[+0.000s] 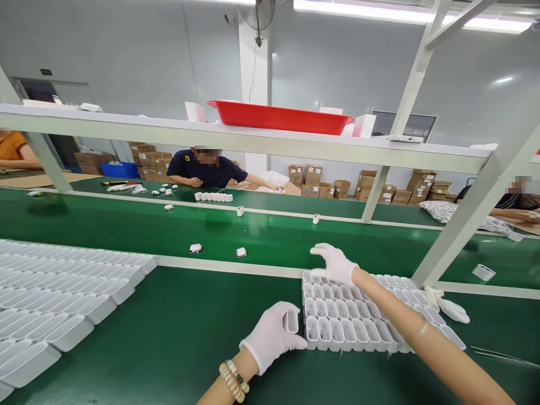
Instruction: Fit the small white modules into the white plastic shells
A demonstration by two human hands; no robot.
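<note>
One left hand [270, 336] gripped a white plastic housing [292, 321] beside rowed housings [337, 336]; the right hand [334, 264], spread above their far edge, apparently reached, any pickup requiring closed fingers.

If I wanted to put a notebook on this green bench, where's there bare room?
A broad bare patch is the green tabletop between the white casings and the gloved left hand, this side of the pale rail. It's crowded left, with casings, and right, with packed open-topped cups by the right hand.
</note>
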